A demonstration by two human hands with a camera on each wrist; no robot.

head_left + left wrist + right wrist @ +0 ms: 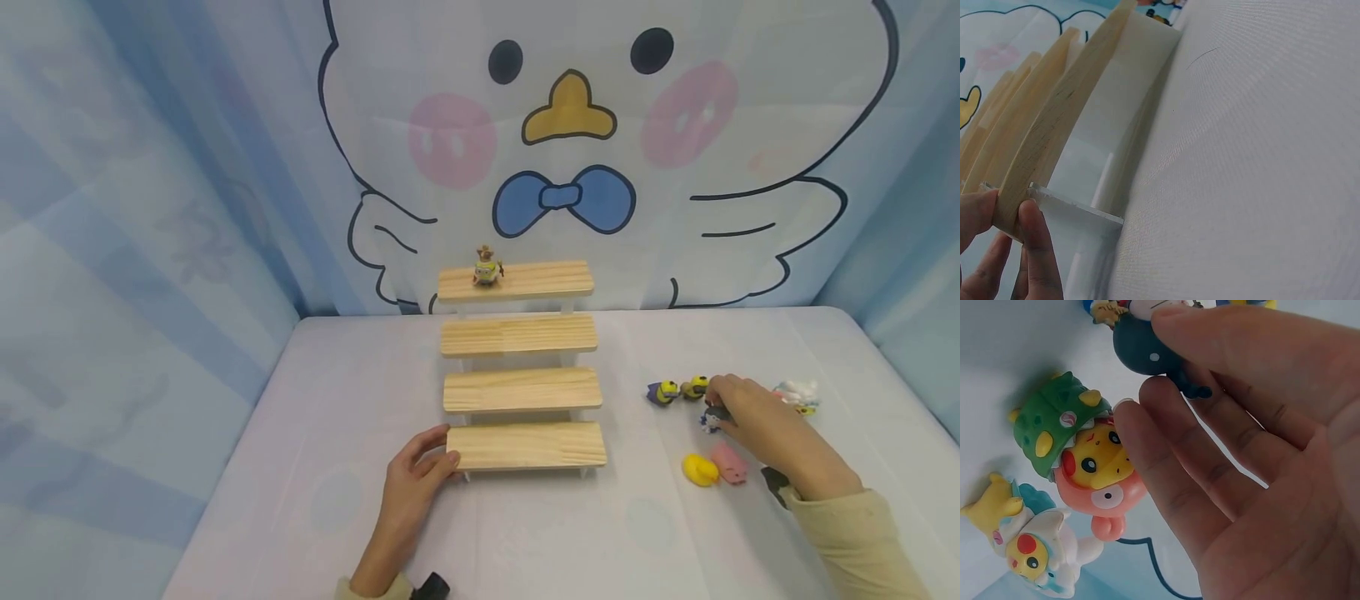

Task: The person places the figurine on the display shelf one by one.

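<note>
Wooden, the shelf (527, 447) sat pinched by your left hand (414, 482), likely to keep it still. Your right hand (768, 427) pinched the dark toy (1142, 349).

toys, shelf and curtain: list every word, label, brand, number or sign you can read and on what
No readable text on the shelf, dark toy or curtain.
Green-hatted toy: round mark on the hat, too small to read.
White-hooded toy: small mark, too blurred to read.
</note>
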